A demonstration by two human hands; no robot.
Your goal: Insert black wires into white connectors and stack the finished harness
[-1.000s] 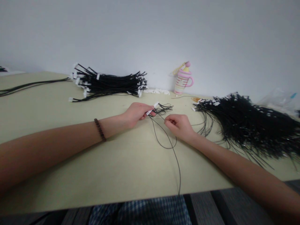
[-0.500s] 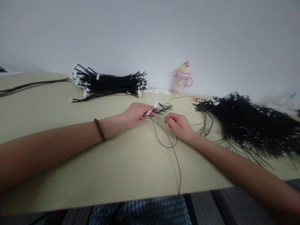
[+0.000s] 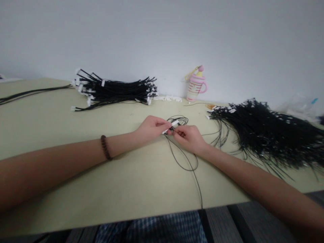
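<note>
Near the middle of the table, my left hand (image 3: 155, 129) pinches a white connector (image 3: 174, 124) with thin black wires (image 3: 182, 118) looping out behind it. My right hand (image 3: 188, 137) is closed right beside it, its fingertips at the connector and pinching a thin black wire. The two hands nearly touch. From below them, a long loop of wire (image 3: 181, 166) lies on the tabletop, and one strand runs down to the front edge. The wire ends between the fingertips are too small to make out.
A bundle of black cables (image 3: 118, 90) with white connectors lies at the back left. On the right is a large heap of black wires (image 3: 275, 135). A pink cup-shaped item (image 3: 194, 88) stands by the wall, beside small white pieces (image 3: 168, 98) on the table (image 3: 101, 192).
My right hand has moved left, up to my left hand. My left hand has shifted slightly right and down with the connector. The hanging wire loop has swung right.
</note>
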